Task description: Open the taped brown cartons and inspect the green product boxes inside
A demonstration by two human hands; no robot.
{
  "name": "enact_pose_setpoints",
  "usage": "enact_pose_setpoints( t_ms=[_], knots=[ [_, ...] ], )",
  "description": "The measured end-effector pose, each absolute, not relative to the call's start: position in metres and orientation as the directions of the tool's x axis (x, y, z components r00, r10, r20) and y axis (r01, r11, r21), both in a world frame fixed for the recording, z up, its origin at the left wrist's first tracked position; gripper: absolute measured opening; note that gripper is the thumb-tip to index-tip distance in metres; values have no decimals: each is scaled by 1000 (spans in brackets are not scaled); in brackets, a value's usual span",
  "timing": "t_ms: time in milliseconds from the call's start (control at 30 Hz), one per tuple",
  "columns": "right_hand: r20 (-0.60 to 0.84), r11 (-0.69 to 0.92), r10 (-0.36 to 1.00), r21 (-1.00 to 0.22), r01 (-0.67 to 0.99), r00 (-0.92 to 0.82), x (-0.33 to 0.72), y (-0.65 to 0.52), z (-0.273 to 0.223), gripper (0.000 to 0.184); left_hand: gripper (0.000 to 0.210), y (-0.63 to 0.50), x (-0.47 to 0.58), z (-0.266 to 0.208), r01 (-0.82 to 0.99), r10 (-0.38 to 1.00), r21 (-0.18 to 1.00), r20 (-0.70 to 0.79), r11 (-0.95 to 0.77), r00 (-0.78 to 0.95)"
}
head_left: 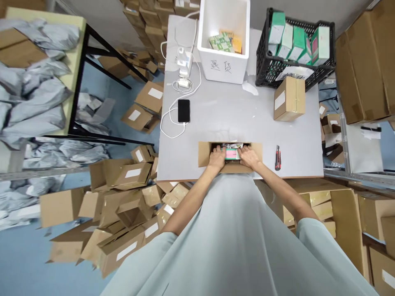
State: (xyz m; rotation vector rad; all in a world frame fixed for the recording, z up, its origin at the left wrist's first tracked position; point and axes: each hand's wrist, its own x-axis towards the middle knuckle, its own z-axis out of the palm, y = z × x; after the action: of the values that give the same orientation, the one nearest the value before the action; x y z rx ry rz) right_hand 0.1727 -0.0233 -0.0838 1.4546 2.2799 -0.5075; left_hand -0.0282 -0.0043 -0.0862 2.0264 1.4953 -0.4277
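An open cardboard box (204, 154) stands at the table's front edge, its flaps spread to the sides and front. Inside it lies a pink-and-green carton (231, 154), with crumpled plastic or paper behind it. My left hand (217, 157) reaches into the box and grips the carton's left end. At the other end, my right hand (247, 156) has its fingers curled on the carton. The fingertips of both hands are partly hidden in the box. A red-and-black utility knife (278, 158) lies to the right of the box.
On the grey table (222, 111) stand a white foam bin (225, 68) with small packs, a black crate (262, 61) of green cartons and a closed cardboard box (288, 100). A phone (184, 111) on a cable lies left. Cardboard boxes (126, 205) litter the floor.
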Motion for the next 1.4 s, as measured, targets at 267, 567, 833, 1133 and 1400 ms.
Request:
enact_pose_setpoints(
  t_ms=[267, 567, 833, 1133, 1400],
  knots=[
    [-421, 402, 798, -162, 901, -432, 182, -36, -48, 65, 65, 7, -52, -57, 878, 758, 371, -464, -304, 458],
    [-151, 222, 936, -451, 864, -319, 196, -73, 0, 73, 55, 6, -109, -8, 729, 756, 609, -305, -313, 579],
    [-215, -203, 975, -961, 189, -47, 201, -70, 9, 102, 71, -5, -131, -3, 418, 822, 890, -372, 184, 431],
    [-138, -138, 990, -990, 22, -19, 172, -41, 20, 71, 98, -38, -109, -17, -85, 758, 864, -383, 496, 528],
    [-129, -130, 992, -987, 96, 12, 160, -41, 10, 69, 100, -53, -103, -10, -64, 795, 901, -342, 428, 502]
  ],
)
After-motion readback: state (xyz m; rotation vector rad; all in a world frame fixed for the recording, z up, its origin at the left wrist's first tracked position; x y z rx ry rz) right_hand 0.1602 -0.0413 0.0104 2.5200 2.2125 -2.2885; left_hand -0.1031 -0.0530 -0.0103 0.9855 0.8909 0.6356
